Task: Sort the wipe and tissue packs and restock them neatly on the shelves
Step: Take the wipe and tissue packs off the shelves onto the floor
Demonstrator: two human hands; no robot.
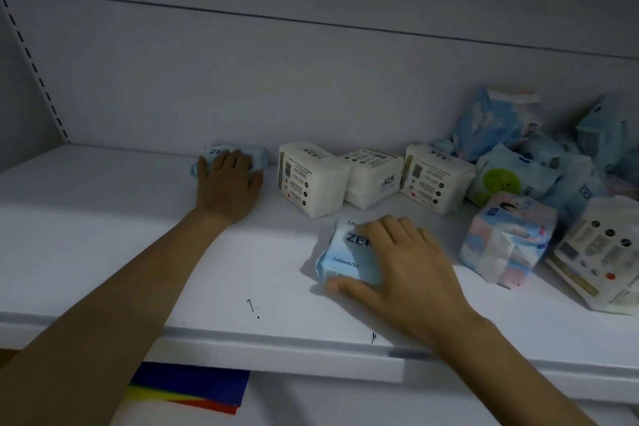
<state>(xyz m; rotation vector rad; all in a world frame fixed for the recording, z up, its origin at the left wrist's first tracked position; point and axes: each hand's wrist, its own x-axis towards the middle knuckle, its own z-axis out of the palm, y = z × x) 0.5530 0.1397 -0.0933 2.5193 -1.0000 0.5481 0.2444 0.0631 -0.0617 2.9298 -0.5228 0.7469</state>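
Note:
On the white shelf (103,235) a light blue pack (257,153) lies near the back wall, and my left hand (228,180) lies over it with thumb and fingers wrapped round its edges. A second light blue pack (345,252) sits nearer the front; my right hand (397,259) grips it, fingers over the top and thumb on its near edge. Three white packs (311,180) stand in a row at the back between the two hands.
A jumbled pile of blue, pink and white packs (553,183) fills the right end of the shelf. A pink-and-blue pack (508,239) lies just right of my right hand. A coloured box (193,387) shows on the level below.

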